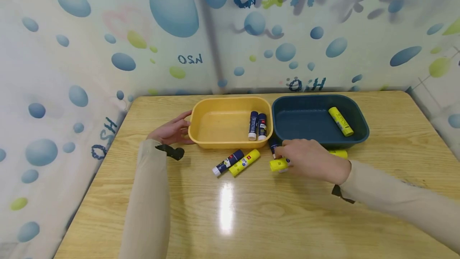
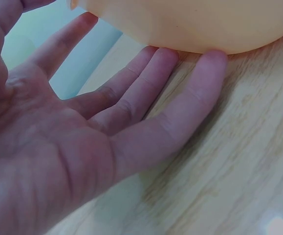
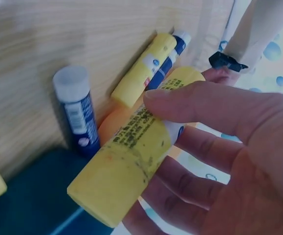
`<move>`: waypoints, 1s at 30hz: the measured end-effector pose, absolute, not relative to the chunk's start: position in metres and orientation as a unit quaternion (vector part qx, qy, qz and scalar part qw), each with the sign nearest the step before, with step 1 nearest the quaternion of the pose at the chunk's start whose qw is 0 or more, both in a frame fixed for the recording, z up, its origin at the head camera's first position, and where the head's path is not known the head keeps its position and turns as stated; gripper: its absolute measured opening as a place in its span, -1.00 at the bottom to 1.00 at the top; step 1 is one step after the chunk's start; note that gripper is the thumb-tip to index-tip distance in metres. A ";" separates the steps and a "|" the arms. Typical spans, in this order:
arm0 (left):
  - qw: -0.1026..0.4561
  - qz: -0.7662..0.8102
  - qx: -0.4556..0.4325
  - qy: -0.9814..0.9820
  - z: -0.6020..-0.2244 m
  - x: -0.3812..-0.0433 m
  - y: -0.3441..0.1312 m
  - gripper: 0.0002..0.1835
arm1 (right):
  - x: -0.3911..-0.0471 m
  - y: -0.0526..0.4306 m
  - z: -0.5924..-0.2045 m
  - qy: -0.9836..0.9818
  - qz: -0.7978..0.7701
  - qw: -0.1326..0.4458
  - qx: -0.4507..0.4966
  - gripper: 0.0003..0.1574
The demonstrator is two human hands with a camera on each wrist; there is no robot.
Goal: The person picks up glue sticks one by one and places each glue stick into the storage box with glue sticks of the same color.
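Observation:
My right hand [image 1: 310, 161] pinches a yellow glue stick [image 3: 131, 152] between thumb and fingers, in front of the dark blue bin [image 1: 278, 121]. A navy glue stick [image 3: 77, 112] with a white end lies on the table beside that hand, partly hidden by it in the head view. At the left end of the yellow bin [image 1: 230, 145], my left hand [image 1: 172, 131] rests its fingertips on the outer wall, fingers spread and loosely bent. Inside the yellow bin, two navy glue sticks [image 1: 253, 125] stand side by side at the right. One yellow glue stick [image 1: 340, 121] leans inside the blue bin.
Before the yellow bin lie another navy glue stick [image 1: 228, 163] and another yellow glue stick [image 1: 245, 162], side by side. One more yellow glue stick [image 1: 338, 154] shows beyond the right hand, below the blue bin. Behind the wooden table [image 1: 201, 219] hangs a patterned curtain [image 1: 172, 43].

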State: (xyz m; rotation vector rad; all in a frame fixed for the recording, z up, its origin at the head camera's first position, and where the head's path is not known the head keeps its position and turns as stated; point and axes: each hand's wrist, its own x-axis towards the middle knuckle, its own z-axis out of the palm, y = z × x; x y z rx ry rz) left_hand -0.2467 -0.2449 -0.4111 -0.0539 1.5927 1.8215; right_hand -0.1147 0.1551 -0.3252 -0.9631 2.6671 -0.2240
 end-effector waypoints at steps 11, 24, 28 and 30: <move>0.350 0.702 -0.030 0.619 -0.410 -0.246 -0.245 -0.31 | -0.122 0.173 -0.312 0.936 -0.042 0.144 -0.319 -0.66; 0.347 0.702 -0.024 0.622 -0.410 -0.246 -0.245 -0.33 | -0.143 0.197 -0.304 0.943 -0.038 0.145 -0.296 -0.67; 0.346 0.697 -0.020 0.628 -0.410 -0.246 -0.245 -0.33 | -0.151 0.204 -0.302 0.943 -0.041 0.153 -0.293 -0.67; 0.346 0.696 -0.020 0.629 -0.410 -0.245 -0.245 -0.33 | -0.155 0.206 -0.301 0.944 -0.046 0.161 -0.283 -0.66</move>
